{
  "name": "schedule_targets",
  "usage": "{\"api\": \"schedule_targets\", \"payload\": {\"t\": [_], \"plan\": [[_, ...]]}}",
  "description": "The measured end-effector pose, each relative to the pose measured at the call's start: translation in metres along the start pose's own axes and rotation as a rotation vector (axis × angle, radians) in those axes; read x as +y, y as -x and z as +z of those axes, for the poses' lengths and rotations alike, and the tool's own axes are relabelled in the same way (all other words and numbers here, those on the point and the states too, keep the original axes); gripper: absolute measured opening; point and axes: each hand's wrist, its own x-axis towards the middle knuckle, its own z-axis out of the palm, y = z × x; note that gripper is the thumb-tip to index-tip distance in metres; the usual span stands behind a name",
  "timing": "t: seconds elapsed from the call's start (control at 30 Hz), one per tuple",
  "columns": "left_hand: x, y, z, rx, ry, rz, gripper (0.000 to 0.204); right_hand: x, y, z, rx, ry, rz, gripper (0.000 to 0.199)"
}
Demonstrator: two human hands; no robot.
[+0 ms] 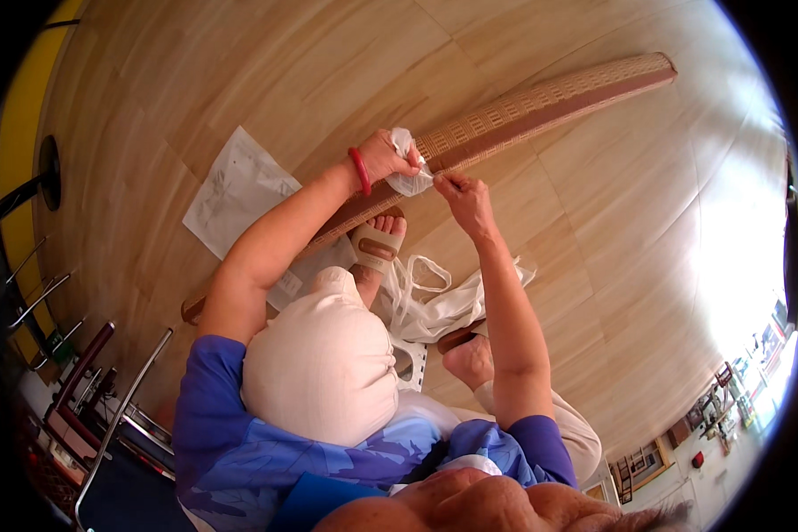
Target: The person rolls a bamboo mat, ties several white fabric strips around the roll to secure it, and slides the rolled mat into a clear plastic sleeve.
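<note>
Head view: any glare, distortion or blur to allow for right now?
Head view: glare washes out the floor at far right; head view: the roll looks bowed, probably from fisheye bending; head view: left hand, right hand and white plastic look fairly sharp, with no obvious motion blur.

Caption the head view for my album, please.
Left grip and right grip hold thin white plastic at a rolled brown mat, near a sandaled foot.

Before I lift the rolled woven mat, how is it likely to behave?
The rolled woven mat is probably fairly stiff lengthwise, being wound into a long tube. Its rounded shape may roll on the smooth-looking floor. Lifted off-centre, it would likely tip, given its length.
</note>
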Motion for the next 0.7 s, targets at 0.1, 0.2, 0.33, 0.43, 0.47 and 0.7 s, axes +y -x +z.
{"api": "schedule_targets", "payload": {"t": [0.1,0.2,0.33,0.43,0.47,0.7], "plan": [[0.005,-0.004,0.01,0.033,-0.627,0.458,0.012,-0.006,-0.015,0.003,0.222,0.18,-0.277,0.016],[0.008,-0.012,0.021,0.094,-1.08,1.019,0.01,-0.009,-0.035,0.009,0.18,0.167,-0.322,0.018],[0.005,-0.017,0.008,0.269,-1.232,1.036,0.009,-0.013,-0.055,-0.003,-0.16,0.015,-0.118,0.02],[-0.005,-0.012,-0.004,0.29,-1.29,0.997,0.01,-0.01,-0.063,-0.007,-0.226,0.217,-0.318,0.022],[-0.004,-0.009,-0.004,0.286,-1.259,0.98,0.012,-0.01,-0.065,-0.009,-0.253,0.244,-0.345,0.021],[-0.003,0.008,-0.002,0.145,-1.081,0.775,0.007,-0.019,-0.063,-0.01,-0.164,0.57,-0.451,0.016]]}}
